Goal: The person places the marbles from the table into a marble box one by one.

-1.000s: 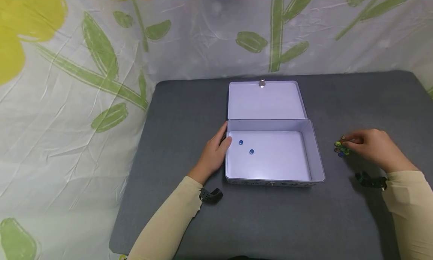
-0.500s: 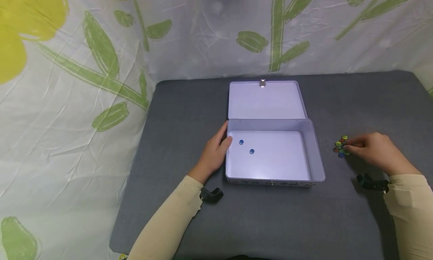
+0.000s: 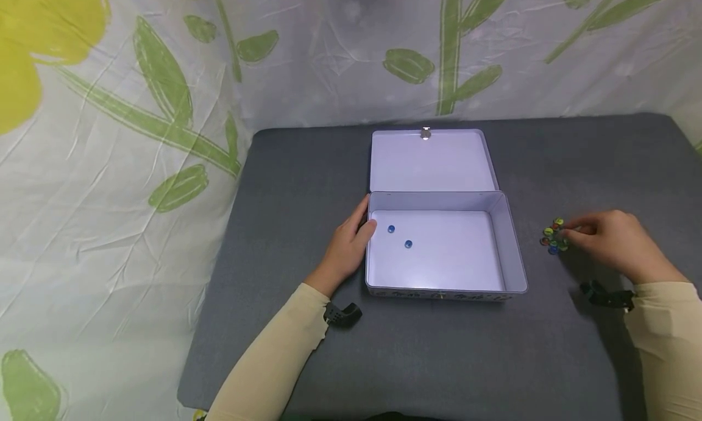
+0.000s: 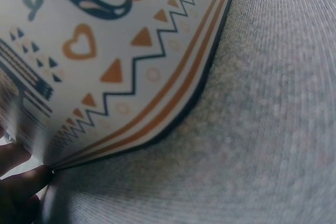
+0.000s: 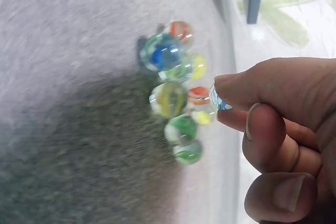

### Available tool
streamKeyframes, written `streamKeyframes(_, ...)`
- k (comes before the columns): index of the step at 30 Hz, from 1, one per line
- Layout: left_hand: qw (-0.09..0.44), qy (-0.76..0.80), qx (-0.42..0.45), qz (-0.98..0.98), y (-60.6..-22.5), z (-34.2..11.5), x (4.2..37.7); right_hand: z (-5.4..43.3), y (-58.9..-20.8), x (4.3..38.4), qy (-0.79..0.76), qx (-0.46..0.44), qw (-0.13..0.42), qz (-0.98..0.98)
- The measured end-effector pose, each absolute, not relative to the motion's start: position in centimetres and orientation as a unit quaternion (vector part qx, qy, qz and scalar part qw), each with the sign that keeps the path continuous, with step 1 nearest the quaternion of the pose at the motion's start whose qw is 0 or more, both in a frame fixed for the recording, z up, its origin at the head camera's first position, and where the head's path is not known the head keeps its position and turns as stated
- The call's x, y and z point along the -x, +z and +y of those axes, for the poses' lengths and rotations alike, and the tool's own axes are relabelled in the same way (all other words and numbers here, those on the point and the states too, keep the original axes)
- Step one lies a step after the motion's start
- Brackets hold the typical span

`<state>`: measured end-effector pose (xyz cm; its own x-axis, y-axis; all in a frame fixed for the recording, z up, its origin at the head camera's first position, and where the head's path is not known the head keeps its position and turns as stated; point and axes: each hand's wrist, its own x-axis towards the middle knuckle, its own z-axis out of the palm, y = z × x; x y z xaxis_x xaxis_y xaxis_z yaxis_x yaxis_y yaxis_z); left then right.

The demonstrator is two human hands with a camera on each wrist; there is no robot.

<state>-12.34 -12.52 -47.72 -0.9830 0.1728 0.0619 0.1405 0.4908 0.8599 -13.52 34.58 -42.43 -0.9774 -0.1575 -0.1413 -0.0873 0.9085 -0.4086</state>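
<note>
The open, pale rectangular metal box [image 3: 450, 256] is being gripped at its left wall by the left hand [image 3: 341, 250]. A clear, blue-streaked glass marble [image 5: 216, 99] is being pinched by the right hand [image 3: 616, 241] beside a multicoloured glass marble cluster [image 5: 169, 99] on the grey fabric-covered table [image 3: 439, 360]. Two round blue glass marbles [image 3: 408, 244] are being contained inside the box.

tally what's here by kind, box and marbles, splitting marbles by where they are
Open box: 1
Blue marbles inside it: 2
Pinched marble in the right hand: 1
Clustered marbles beside that hand: at least 9, some overlapping
Total: at least 13 (1 box, 12 marbles)
</note>
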Motion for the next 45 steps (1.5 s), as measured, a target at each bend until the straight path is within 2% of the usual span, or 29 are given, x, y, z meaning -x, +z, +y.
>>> streamKeyframes(19,0.014,0.497,-0.092,0.863,-47.5,-12.6,12.5,31.9,-39.2,14.4,-0.220,0.095,0.077,0.968)
streamKeyframes(37,0.020,0.500,-0.086,0.862,-47.6,-12.6,12.4,27.4,-36.8,16.2,-0.224,0.127,0.068,0.964)
streamKeyframes(45,0.020,0.497,-0.092,0.863,-47.7,-12.5,12.4,25.5,-36.0,16.6,-0.213,0.146,0.031,0.965)
